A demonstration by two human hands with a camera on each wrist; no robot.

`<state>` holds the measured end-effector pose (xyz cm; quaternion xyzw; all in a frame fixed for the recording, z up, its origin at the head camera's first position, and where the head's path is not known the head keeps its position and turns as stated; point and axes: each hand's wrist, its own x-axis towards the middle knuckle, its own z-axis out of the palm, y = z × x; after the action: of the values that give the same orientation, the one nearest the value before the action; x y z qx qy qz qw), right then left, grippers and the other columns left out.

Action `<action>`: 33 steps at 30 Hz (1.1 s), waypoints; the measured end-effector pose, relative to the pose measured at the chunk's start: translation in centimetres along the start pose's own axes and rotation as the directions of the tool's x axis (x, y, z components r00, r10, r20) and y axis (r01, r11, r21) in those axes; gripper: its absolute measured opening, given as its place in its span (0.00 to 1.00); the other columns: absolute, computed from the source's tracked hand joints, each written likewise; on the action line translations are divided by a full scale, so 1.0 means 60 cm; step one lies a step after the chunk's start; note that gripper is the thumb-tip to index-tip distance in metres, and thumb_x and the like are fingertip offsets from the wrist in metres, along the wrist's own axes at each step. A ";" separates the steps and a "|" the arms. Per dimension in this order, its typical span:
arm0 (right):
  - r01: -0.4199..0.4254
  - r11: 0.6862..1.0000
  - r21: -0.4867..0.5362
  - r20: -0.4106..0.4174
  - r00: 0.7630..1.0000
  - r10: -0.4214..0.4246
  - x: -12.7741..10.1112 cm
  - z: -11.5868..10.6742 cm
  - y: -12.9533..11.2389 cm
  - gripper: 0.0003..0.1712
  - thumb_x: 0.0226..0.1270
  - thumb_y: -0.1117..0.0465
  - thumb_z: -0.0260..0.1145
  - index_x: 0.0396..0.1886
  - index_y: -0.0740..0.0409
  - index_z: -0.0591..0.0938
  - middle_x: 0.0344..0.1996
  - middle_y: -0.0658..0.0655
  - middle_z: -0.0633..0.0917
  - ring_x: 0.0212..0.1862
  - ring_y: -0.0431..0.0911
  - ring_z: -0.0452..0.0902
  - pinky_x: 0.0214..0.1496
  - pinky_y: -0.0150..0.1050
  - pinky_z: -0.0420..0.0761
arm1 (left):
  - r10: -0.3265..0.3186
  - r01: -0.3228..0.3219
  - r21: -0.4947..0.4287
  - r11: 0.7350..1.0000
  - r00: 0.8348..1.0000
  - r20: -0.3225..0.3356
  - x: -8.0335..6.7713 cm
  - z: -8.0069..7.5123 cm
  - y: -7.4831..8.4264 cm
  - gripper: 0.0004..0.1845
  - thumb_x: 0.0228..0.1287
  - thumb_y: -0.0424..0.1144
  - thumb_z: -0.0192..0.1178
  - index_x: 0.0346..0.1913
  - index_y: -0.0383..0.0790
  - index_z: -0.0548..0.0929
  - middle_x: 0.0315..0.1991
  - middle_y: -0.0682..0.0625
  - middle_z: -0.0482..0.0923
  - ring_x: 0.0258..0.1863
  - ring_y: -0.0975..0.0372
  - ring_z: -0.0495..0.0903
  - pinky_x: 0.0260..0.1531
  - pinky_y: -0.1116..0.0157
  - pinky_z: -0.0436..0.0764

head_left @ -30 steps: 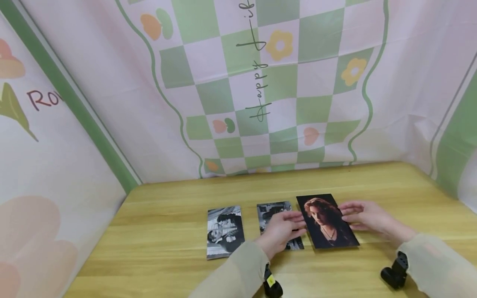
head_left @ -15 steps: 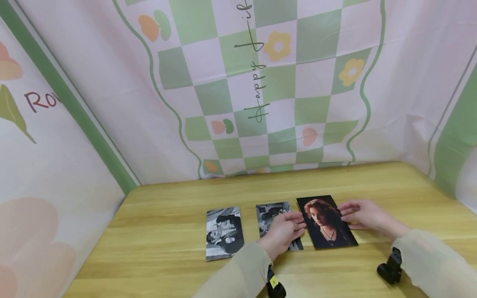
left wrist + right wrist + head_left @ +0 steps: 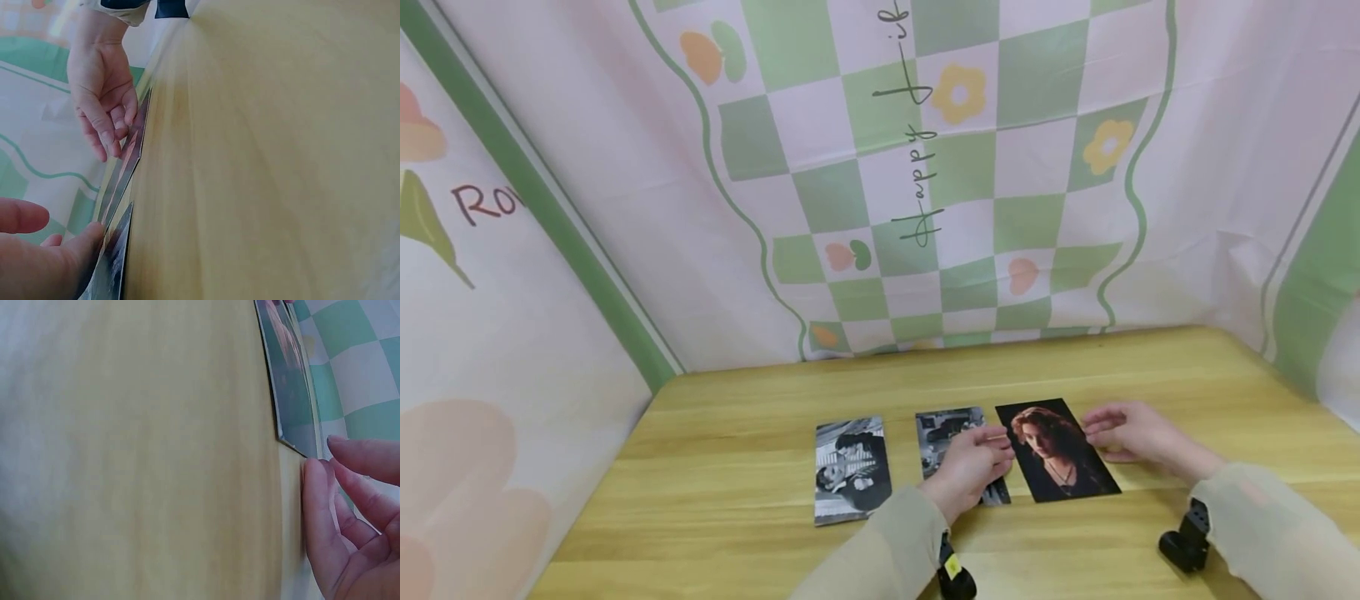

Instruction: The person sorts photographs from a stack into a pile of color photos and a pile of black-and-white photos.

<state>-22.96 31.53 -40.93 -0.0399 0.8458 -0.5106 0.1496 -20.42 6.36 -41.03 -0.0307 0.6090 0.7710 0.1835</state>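
In the head view, a colour photo of a person with red hair lies flat on the wooden table, between two hands. The left hand rests with its fingers loosely bent and close together, and the fingertips touch the left edge of the colour photo. This hand also lies on top of a black and white photo, which sits just beside the colour one. The right hand is at the right edge of the colour photo, with its fingers fairly straight and a little spread, and the tips reach the edge near the top corner. Another black and white photo lies flat further to the left, apart from both hands. A cloth with green and pink squares hangs behind the table. In the left wrist view, the table fills most of the picture and the photos show only as thin dark edges. The left hand is at the bottom, with its thumb held up away from the other fingers and one fingertip at the edge of a photo. The right hand is further off, with its fingers bent and pointing down onto the colour photo. In the right wrist view, the colour photo lies flat, and the right hand's fingers are gently bent and a little apart, just beside its near corner. I cannot tell whether they touch it there.
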 end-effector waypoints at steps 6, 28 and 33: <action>-0.020 1.000 0.000 -0.011 1.000 0.020 -0.004 0.000 -0.003 0.26 0.64 0.71 0.59 0.57 0.84 0.64 0.38 0.56 0.82 0.37 0.38 0.79 0.38 0.36 0.86 | 0.008 -0.008 -0.004 1.000 1.000 -0.005 0.000 -0.002 0.003 0.21 0.59 0.18 0.51 0.57 0.27 0.73 0.50 0.39 0.78 0.49 0.52 0.79 0.53 0.60 0.80; 0.044 0.995 0.090 -0.008 0.999 -0.043 -0.015 0.030 -0.055 0.32 0.66 0.66 0.60 0.62 0.81 0.60 0.49 0.69 0.79 0.44 0.44 0.80 0.45 0.39 0.85 | 0.035 -0.038 0.023 0.999 0.995 0.089 -0.019 -0.046 0.030 0.22 0.64 0.24 0.54 0.61 0.29 0.71 0.54 0.37 0.76 0.55 0.50 0.77 0.54 0.62 0.80; 0.032 0.992 0.125 -0.002 0.999 -0.032 -0.013 0.049 -0.074 0.31 0.67 0.65 0.60 0.63 0.79 0.61 0.49 0.68 0.78 0.44 0.45 0.80 0.46 0.41 0.85 | 0.018 -0.020 0.011 1.000 0.991 0.134 -0.028 -0.074 0.031 0.24 0.65 0.24 0.52 0.64 0.27 0.66 0.59 0.35 0.73 0.58 0.49 0.74 0.57 0.62 0.78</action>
<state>-21.73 27.08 -38.12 -0.0442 0.8114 -0.5649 0.1438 -20.24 1.38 -39.96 0.0279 0.6005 0.7691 0.2169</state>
